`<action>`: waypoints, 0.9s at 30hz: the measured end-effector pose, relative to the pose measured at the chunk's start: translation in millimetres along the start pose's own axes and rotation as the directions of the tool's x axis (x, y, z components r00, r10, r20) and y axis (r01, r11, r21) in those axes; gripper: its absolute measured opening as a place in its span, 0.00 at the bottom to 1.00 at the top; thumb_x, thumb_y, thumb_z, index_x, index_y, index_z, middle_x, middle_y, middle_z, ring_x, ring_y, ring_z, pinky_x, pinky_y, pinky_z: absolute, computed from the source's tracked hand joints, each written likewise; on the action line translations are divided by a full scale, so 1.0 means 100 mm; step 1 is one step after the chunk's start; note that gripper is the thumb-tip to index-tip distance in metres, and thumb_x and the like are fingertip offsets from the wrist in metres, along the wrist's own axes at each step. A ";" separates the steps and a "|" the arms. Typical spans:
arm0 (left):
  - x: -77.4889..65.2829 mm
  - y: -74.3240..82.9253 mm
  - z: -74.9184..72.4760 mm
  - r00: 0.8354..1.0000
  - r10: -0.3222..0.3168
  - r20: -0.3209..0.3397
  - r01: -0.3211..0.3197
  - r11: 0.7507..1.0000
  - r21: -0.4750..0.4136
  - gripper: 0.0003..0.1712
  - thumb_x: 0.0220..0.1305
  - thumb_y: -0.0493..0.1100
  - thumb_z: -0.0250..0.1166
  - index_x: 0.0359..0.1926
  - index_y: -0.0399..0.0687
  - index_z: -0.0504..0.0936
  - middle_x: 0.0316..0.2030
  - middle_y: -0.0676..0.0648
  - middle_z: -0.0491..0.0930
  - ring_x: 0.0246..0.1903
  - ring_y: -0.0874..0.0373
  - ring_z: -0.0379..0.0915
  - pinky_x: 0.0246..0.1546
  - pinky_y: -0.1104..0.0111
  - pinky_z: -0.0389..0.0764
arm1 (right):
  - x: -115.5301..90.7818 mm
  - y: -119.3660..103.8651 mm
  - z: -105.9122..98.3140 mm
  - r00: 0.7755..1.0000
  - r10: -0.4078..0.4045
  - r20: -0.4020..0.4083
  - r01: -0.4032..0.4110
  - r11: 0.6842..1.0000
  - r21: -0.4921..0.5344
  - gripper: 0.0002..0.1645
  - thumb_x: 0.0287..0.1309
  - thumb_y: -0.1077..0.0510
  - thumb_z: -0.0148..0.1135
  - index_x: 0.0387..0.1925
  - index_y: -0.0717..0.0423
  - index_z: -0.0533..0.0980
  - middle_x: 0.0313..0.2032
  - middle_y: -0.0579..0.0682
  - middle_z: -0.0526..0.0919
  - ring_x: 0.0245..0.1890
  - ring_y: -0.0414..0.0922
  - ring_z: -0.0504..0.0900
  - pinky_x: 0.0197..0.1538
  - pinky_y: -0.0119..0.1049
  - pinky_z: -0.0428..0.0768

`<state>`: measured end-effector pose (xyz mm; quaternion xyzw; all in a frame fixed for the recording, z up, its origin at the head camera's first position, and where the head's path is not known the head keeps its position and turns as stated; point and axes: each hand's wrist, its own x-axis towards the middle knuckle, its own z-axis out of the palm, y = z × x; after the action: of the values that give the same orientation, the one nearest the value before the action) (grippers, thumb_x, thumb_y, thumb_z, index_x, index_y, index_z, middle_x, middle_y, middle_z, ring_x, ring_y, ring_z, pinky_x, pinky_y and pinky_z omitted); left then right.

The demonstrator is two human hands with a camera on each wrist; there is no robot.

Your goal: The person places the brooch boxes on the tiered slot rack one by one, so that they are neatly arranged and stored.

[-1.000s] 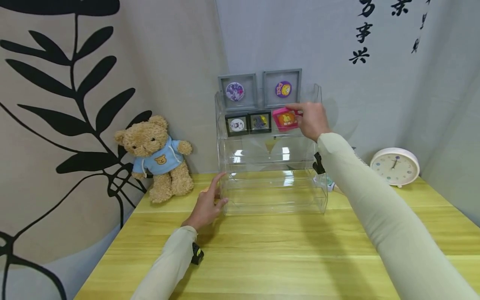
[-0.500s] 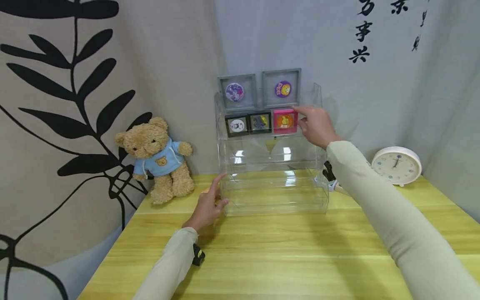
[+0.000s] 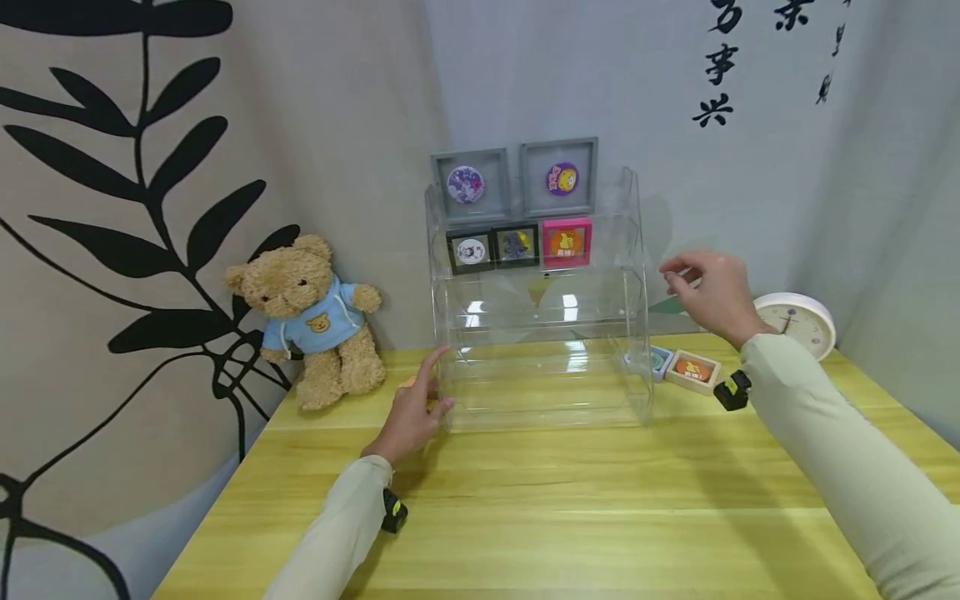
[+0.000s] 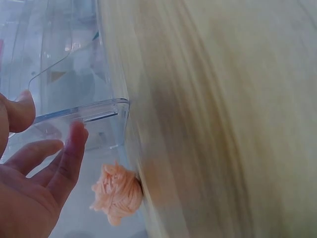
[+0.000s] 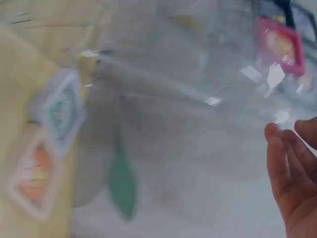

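Observation:
A clear acrylic tiered display rack [image 3: 540, 417] stands on the wooden table. My left hand [image 3: 408, 417] holds its left side panel near the bottom, the panel's edge between thumb and fingers in the left wrist view. Two grey frames with round purple badges, the left frame [image 3: 471, 185] and the right frame [image 3: 558, 177], stand on the top tier. Below them sit two black frames, one with a white badge [image 3: 471, 252], and a pink frame [image 3: 567, 242] with an orange picture. My right hand [image 3: 708, 292] hovers right of the rack, fingers loosely bent, holding nothing.
On the table right of the rack lie a beige frame [image 3: 693, 372] and a light blue frame [image 3: 660, 360]. A white round clock [image 3: 806, 321] stands behind my right wrist. A teddy bear [image 3: 315, 321] sits at left. A peach-coloured bundle [image 4: 117, 193] is beside the rack's left side.
My right hand straightened the tilted pink frame, let go of it on the second tier and moved right and down, away from the rack. My left hand stayed at the side panel.

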<state>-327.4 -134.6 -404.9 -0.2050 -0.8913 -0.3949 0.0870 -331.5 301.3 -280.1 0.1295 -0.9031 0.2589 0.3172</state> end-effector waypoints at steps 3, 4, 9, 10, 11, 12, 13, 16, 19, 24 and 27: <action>0.01 0.01 0.01 1.000 0.018 0.002 -0.018 1.000 -0.008 0.52 0.66 0.31 0.65 0.77 0.76 0.51 0.62 0.24 0.73 0.57 0.34 0.79 0.48 0.54 0.88 | -0.19 0.24 0.01 0.993 0.102 0.053 -0.103 0.994 0.026 0.12 0.70 0.61 0.57 0.43 0.63 0.84 0.36 0.65 0.88 0.27 0.42 0.84 0.22 0.27 0.73; 0.01 0.01 0.02 1.000 0.020 0.004 -0.019 1.000 -0.012 0.52 0.66 0.31 0.65 0.77 0.76 0.51 0.62 0.24 0.73 0.57 0.34 0.79 0.48 0.53 0.88 | -0.25 0.32 0.02 0.987 0.132 0.087 -0.135 0.991 0.025 0.12 0.70 0.60 0.57 0.43 0.64 0.84 0.36 0.65 0.88 0.27 0.42 0.83 0.22 0.28 0.74; 0.00 0.00 0.03 1.000 0.016 0.008 -0.016 1.000 -0.015 0.51 0.66 0.31 0.65 0.77 0.77 0.51 0.62 0.24 0.74 0.56 0.35 0.80 0.47 0.54 0.88 | -0.49 0.67 0.10 0.916 0.238 0.322 -0.242 0.970 -0.028 0.18 0.72 0.56 0.56 0.51 0.67 0.80 0.46 0.70 0.85 0.42 0.62 0.85 0.40 0.48 0.85; 0.00 0.00 0.03 1.000 0.010 0.009 -0.010 1.000 -0.017 0.51 0.66 0.31 0.65 0.76 0.78 0.51 0.62 0.25 0.74 0.56 0.35 0.81 0.47 0.54 0.88 | -0.53 0.73 0.12 0.896 0.254 0.364 -0.256 0.966 -0.043 0.20 0.72 0.55 0.56 0.53 0.67 0.79 0.49 0.71 0.84 0.47 0.66 0.83 0.44 0.53 0.84; 0.00 0.00 0.03 1.000 0.008 0.009 -0.008 1.000 -0.018 0.51 0.66 0.31 0.65 0.76 0.78 0.51 0.62 0.25 0.74 0.55 0.35 0.81 0.47 0.54 0.88 | -0.56 0.78 0.13 0.877 0.269 0.398 -0.270 0.961 -0.053 0.21 0.72 0.55 0.56 0.55 0.68 0.77 0.51 0.72 0.82 0.51 0.69 0.80 0.48 0.57 0.82; 0.00 0.00 0.03 1.000 0.008 0.008 -0.007 1.000 -0.017 0.51 0.67 0.32 0.65 0.76 0.78 0.51 0.62 0.25 0.74 0.55 0.35 0.81 0.47 0.54 0.88 | -0.58 0.82 0.15 0.860 0.282 0.424 -0.284 0.957 -0.060 0.22 0.71 0.55 0.57 0.57 0.68 0.76 0.54 0.73 0.81 0.54 0.71 0.78 0.50 0.61 0.81; 0.00 0.00 0.03 1.000 0.006 0.009 -0.006 1.000 -0.018 0.51 0.67 0.32 0.65 0.76 0.78 0.51 0.62 0.25 0.74 0.55 0.35 0.81 0.47 0.54 0.88 | -0.61 0.86 0.16 0.847 0.297 0.441 -0.298 0.952 -0.069 0.23 0.70 0.55 0.57 0.58 0.68 0.75 0.56 0.74 0.79 0.56 0.72 0.76 0.52 0.62 0.80; -0.01 0.00 0.02 1.000 0.000 0.007 0.000 1.000 -0.015 0.51 0.66 0.32 0.65 0.76 0.77 0.51 0.62 0.25 0.73 0.56 0.35 0.80 0.47 0.54 0.88 | -0.66 0.95 0.21 0.819 0.336 0.465 -0.332 0.939 -0.093 0.28 0.68 0.55 0.59 0.62 0.69 0.71 0.60 0.76 0.74 0.59 0.75 0.72 0.54 0.64 0.79; -0.01 0.00 0.01 1.000 0.004 0.001 -0.004 1.000 -0.011 0.51 0.66 0.31 0.65 0.77 0.75 0.51 0.63 0.24 0.73 0.56 0.35 0.80 0.47 0.54 0.88 | -0.68 1.02 0.26 0.799 0.355 0.486 -0.342 0.932 -0.120 0.32 0.66 0.54 0.61 0.65 0.69 0.68 0.62 0.78 0.71 0.60 0.76 0.71 0.55 0.66 0.78; -0.02 0.01 0.00 1.000 0.019 -0.009 -0.019 1.000 -0.014 0.50 0.65 0.30 0.65 0.77 0.72 0.52 0.63 0.24 0.73 0.55 0.34 0.80 0.45 0.55 0.89 | -0.71 1.08 0.29 0.754 0.355 0.552 -0.330 0.932 -0.149 0.40 0.64 0.51 0.64 0.68 0.71 0.63 0.61 0.81 0.69 0.58 0.77 0.71 0.56 0.66 0.77; -0.02 0.02 0.00 1.000 0.007 -0.007 -0.007 1.000 -0.012 0.50 0.65 0.31 0.65 0.77 0.74 0.52 0.62 0.25 0.74 0.54 0.36 0.82 0.46 0.55 0.89 | -0.71 1.10 0.29 0.729 0.365 0.579 -0.326 0.929 -0.174 0.44 0.62 0.49 0.66 0.67 0.74 0.61 0.59 0.81 0.70 0.57 0.75 0.73 0.55 0.65 0.78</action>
<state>-324.6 -134.4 -404.4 -0.2073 -0.8879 -0.4007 0.0901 -335.7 381.5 -387.5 0.0252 -0.9720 0.2309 -0.0362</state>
